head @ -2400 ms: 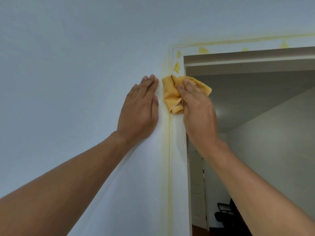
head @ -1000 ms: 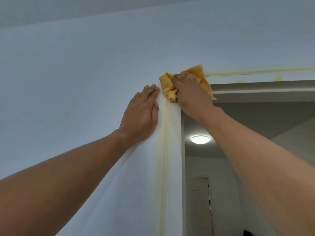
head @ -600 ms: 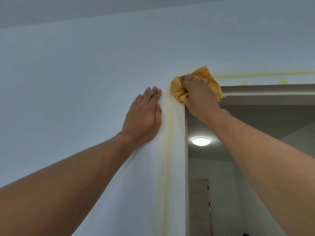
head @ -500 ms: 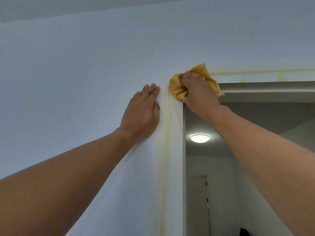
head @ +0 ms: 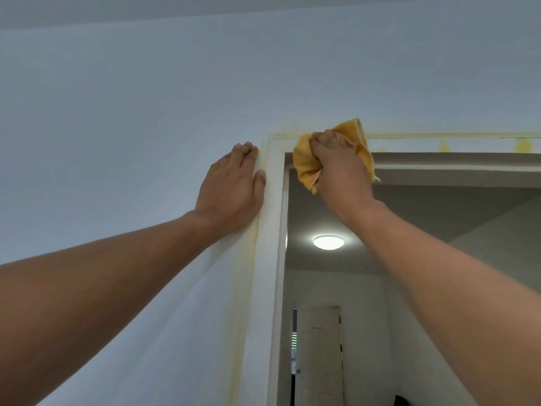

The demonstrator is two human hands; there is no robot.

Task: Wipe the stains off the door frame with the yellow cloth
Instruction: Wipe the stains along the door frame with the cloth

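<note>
Head view, looking up: two bare forearms reach in from below. Left hand (head: pixel 232 186) lies flat and open on the wall (head: pixel 131 112), fingers together, just beside the door frame (head: pixel 270 230), holding nothing. Right hand (head: pixel 341 168) is fisted tight around the yellow cloth (head: pixel 304 165), pressing it onto the frame's top left corner. Yellow stains (head: pixel 524 146) dot the top rail further right. Through the doorway, a ceiling light (head: pixel 328 242) glows, and a pale door (head: pixel 319 356) stands beyond.

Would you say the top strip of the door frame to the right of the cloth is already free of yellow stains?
No, yellow stains show on the door frame to the right of the yellow cloth held in the right hand.
</note>
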